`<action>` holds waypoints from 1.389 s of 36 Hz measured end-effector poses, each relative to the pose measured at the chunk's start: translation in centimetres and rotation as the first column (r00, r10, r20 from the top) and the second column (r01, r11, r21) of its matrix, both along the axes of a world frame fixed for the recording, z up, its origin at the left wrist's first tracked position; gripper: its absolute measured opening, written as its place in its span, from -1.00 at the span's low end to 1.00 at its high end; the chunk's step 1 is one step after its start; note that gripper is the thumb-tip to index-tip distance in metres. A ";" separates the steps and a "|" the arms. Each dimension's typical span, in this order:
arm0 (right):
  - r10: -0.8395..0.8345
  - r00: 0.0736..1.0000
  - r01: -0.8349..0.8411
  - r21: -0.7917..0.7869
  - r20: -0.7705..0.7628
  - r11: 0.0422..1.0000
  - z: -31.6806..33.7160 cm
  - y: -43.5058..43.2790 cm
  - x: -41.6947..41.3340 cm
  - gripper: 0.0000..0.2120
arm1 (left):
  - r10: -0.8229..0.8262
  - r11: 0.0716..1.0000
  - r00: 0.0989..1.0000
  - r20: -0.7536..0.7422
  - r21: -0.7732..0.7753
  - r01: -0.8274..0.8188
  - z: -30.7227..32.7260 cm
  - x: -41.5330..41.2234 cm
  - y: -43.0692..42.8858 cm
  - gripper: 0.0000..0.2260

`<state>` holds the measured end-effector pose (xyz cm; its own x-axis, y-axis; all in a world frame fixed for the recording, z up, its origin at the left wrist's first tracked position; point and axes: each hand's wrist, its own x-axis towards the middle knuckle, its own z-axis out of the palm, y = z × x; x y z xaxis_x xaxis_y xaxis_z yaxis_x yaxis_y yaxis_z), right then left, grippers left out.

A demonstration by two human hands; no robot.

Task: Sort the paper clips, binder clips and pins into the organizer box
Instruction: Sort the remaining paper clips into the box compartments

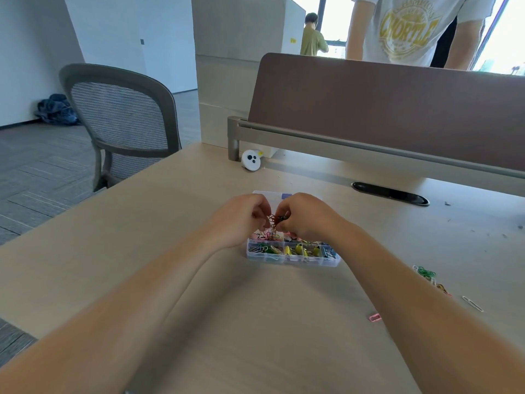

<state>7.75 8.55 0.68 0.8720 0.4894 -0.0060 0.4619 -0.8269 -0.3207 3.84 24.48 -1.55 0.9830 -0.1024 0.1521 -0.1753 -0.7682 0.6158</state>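
A clear plastic organizer box [329, 261] sits on the desk, its compartments filled with coloured paper clips and yellow and dark binder clips. Its open lid [284, 194] shows behind my hands. Above the box, my left hand [241, 220] and my right hand [306, 217] meet and pinch a tangled bunch of reddish-brown paper clips [273, 221] between their fingertips. Some of the tangle hangs down toward the back-left compartment. Loose clips lie at the right: a green bunch [425, 273], a white clip [472, 303] and a pink clip [374, 317].
A brown divider panel [397, 109] runs across the far desk edge, with a black cable slot [390, 193] before it. A small white round device [251, 160] lies by the panel's post. A grey chair [122, 120] stands left. A person in a white T-shirt stands behind the divider.
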 end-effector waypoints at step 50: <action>0.028 0.999 -0.026 -0.049 0.044 0.998 -1.0 1.2 -0.1 -0.86 | 0.088 0.959 0.993 0.077 0.265 -0.106 -1.2 0.5 0.5 -0.81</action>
